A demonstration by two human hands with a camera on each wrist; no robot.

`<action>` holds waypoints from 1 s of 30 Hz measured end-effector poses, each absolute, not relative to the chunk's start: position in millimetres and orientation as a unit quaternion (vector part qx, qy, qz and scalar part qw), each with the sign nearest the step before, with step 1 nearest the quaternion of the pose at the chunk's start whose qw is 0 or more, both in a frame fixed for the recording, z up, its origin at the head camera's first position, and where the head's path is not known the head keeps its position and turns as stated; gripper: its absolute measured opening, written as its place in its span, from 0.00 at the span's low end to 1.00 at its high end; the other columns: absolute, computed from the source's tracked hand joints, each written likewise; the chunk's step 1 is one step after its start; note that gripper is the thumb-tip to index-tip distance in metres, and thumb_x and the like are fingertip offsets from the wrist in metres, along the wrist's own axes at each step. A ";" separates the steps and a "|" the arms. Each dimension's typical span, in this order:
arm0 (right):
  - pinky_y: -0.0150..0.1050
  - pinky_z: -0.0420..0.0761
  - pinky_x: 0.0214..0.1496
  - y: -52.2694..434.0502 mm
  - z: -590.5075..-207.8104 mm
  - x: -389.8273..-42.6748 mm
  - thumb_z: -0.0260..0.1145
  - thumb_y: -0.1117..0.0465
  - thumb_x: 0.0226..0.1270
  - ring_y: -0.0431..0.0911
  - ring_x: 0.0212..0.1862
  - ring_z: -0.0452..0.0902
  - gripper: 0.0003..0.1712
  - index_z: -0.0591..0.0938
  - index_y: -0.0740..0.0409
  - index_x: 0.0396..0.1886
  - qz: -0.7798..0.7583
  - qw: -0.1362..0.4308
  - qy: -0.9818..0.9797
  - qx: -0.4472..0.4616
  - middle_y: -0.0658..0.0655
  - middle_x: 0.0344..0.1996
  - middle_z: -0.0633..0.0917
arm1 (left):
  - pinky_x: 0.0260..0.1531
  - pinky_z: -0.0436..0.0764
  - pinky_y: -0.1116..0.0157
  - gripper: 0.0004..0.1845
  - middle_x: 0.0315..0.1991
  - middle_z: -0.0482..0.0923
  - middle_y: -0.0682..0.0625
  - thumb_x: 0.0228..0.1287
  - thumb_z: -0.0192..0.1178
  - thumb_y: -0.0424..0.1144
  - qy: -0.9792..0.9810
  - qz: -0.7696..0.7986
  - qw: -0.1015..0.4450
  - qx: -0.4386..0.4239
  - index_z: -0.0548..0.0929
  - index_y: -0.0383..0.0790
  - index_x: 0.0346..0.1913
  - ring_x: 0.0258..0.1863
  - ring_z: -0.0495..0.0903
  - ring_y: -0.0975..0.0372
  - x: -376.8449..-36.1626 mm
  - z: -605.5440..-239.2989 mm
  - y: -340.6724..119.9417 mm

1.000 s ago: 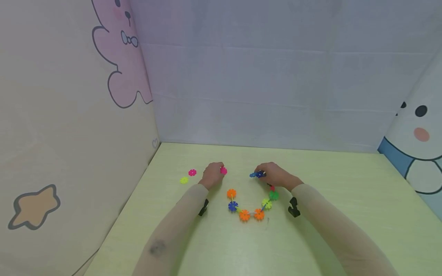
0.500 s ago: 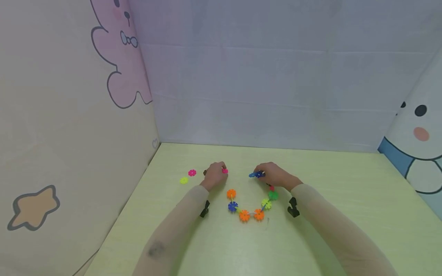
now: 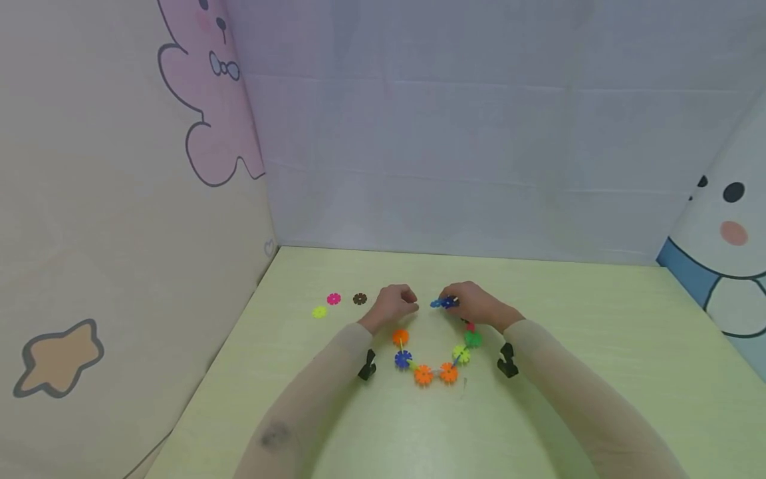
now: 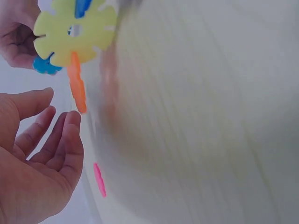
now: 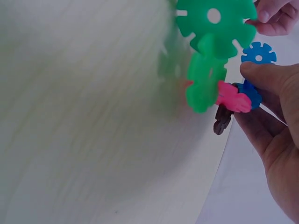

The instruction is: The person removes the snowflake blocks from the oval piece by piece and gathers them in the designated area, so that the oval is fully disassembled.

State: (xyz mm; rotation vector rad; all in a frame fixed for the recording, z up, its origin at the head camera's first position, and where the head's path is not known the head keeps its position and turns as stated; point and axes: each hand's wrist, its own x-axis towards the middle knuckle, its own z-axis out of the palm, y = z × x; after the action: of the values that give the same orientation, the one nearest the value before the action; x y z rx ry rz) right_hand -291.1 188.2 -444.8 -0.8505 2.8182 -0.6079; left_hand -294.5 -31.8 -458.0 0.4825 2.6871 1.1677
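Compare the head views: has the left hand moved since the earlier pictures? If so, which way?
Yes: the left hand has moved rightward, away from the loose pink piece and toward the right hand.

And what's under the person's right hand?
In the head view, a pink piece peeks out at the edge of the right hand. The right wrist view also shows a brown piece beside the pink one. Anything else the hand covers can't be seen.

Discs (image 3: 334, 299) lie on the table (image 3: 598, 313), left of apparently one chain (image 3: 423, 375).
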 end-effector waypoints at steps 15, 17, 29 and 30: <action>0.45 0.77 0.50 183.9 -444.6 -290.3 0.66 0.68 0.61 0.48 0.46 0.78 0.12 0.82 0.58 0.46 -0.223 0.051 0.925 -0.305 0.53 0.42 0.83 | 0.36 0.78 0.67 0.04 0.34 0.81 0.50 0.59 0.65 0.34 0.875 0.442 0.102 0.169 0.82 0.38 0.36 0.34 0.79 0.61 -290.2 -453.9 -8.5; 0.45 0.77 0.49 184.1 -445.4 -290.8 0.67 0.68 0.61 0.48 0.45 0.78 0.12 0.82 0.58 0.45 -0.223 0.046 0.924 -0.307 0.53 0.42 0.83 | 0.36 0.78 0.68 0.03 0.33 0.81 0.51 0.60 0.65 0.34 0.876 0.440 0.099 0.170 0.82 0.39 0.35 0.34 0.79 0.62 -290.5 -454.2 -7.1; 0.45 0.78 0.49 184.9 -447.2 -291.3 0.67 0.67 0.61 0.51 0.47 0.79 0.18 0.79 0.65 0.51 -0.256 0.058 0.926 -0.272 0.58 0.44 0.83 | 0.33 0.77 0.69 0.02 0.31 0.80 0.51 0.61 0.63 0.34 0.886 0.423 0.102 0.163 0.81 0.39 0.35 0.31 0.76 0.62 -291.1 -452.2 -4.2; 0.45 0.78 0.48 185.4 -447.5 -291.2 0.67 0.67 0.61 0.51 0.46 0.79 0.19 0.78 0.66 0.52 -0.259 0.061 0.926 -0.267 0.59 0.44 0.83 | 0.33 0.77 0.69 0.02 0.31 0.80 0.51 0.62 0.63 0.34 0.886 0.422 0.104 0.162 0.81 0.39 0.35 0.31 0.76 0.62 -290.9 -452.2 -4.2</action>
State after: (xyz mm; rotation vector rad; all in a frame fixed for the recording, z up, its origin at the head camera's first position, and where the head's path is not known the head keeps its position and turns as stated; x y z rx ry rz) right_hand -291.2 185.4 -447.5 -0.8088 2.8023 -0.7850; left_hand -290.9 -4.2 -452.2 0.4784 2.6135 1.2445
